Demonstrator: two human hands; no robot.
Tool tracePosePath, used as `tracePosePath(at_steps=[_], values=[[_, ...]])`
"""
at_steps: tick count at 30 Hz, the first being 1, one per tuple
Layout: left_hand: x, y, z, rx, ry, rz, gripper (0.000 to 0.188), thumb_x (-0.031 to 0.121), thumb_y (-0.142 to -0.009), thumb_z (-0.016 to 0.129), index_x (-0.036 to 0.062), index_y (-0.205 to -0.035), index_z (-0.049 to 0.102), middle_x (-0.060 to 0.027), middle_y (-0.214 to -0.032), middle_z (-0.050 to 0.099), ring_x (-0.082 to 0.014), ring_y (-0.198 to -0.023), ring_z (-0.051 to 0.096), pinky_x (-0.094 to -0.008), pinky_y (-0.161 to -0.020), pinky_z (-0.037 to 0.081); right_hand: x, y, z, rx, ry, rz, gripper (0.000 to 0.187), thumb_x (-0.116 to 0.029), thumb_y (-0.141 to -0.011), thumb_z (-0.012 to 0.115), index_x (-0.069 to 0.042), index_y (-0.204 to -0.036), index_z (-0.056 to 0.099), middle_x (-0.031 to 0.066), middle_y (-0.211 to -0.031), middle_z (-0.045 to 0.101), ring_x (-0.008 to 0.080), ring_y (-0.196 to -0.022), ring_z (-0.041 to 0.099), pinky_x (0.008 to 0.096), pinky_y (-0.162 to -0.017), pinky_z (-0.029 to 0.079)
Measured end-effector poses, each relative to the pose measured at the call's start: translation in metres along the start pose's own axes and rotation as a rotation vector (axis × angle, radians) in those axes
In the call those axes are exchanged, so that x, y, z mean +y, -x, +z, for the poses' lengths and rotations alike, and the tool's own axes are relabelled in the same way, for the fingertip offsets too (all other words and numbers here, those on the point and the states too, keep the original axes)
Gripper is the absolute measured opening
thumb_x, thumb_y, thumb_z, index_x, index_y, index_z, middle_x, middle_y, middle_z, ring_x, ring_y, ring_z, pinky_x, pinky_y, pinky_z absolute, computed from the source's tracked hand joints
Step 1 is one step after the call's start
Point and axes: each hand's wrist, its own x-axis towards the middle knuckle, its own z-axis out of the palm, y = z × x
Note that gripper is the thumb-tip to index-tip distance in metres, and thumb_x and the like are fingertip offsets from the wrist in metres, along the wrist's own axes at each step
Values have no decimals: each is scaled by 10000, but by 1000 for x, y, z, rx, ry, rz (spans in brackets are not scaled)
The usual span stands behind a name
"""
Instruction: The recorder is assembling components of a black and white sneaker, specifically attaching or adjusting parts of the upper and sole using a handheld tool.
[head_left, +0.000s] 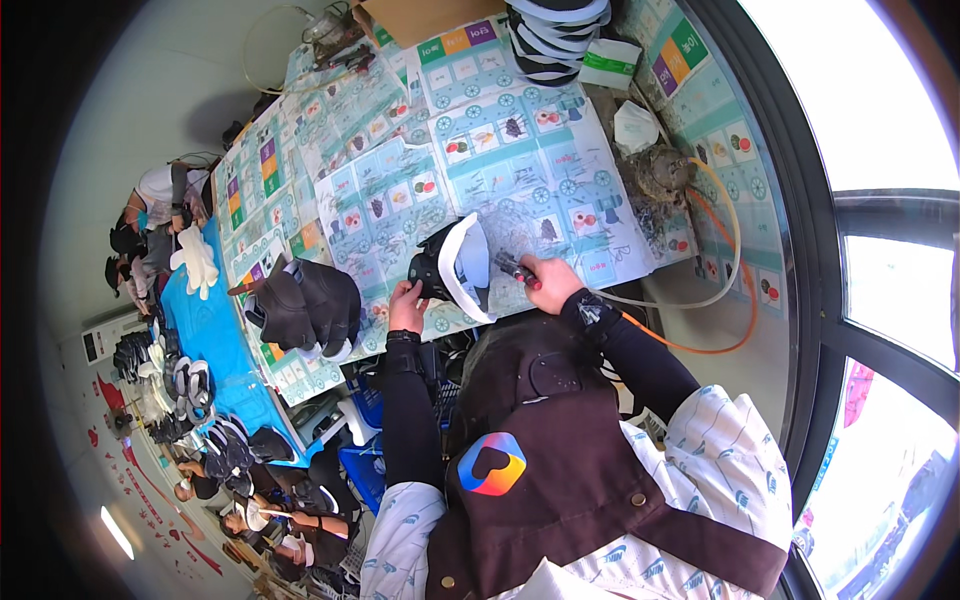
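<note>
My left hand (406, 306) is closed on the back end of a black shoe (432, 262) with a thick white sole (466, 265). The shoe is tipped on its side near the table's front edge, its sole toward my right. My right hand (553, 286) grips a slim tool (518, 271) with a red and black handle. Its thin metallic end points toward the sole, with a small gap between them as far as I can see. The tool's exact kind is unclear.
Dark brown shoe uppers (305, 305) stand left of my left hand. Stacked black and white shoe parts (556, 40) are at the back. A pale hose (735, 220) and an orange hose (752, 300) loop at the right, by the window. People work at a blue-covered table (205, 325) far left.
</note>
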Motion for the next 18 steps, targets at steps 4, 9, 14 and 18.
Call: tracePosePath(at_steps=[4, 9, 14, 18], values=[[-5, 2, -2, -9, 0, 11, 236, 115, -953, 672, 228, -830, 505, 86, -883, 627, -97, -879, 615, -337, -805, 454, 10, 6, 11, -123, -17, 7, 232, -137, -803, 563, -63, -996, 667, 284, -830, 663, 485, -860, 649, 577, -782, 510], [-22, 4, -20, 6, -45, 30, 228, 99, -960, 647, 213, -835, 494, 85, -896, 606, -94, -892, 601, -340, -797, 443, 7, 4, 9, -139, -85, 6, 241, -140, -796, 564, -62, -998, 667, 291, -837, 662, 492, -872, 642, 580, -793, 508], [-38, 8, -43, 26, -93, 57, 196, 89, -974, 624, 182, -871, 486, 54, -929, 585, -99, -932, 594, -353, -812, 440, 0, 3, 4, -44, -43, 37, 244, -134, -793, 566, -76, -999, 684, 280, -844, 671, 492, -846, 644, 578, -770, 512], [-32, 8, -27, 5, -45, 48, 207, 80, -975, 624, 178, -862, 482, 58, -944, 574, -96, -944, 578, -371, -831, 440, 10, 3, 10, -133, 22, 21, 248, -131, -798, 568, -67, -1003, 690, 280, -861, 673, 486, -869, 646, 565, -777, 515]])
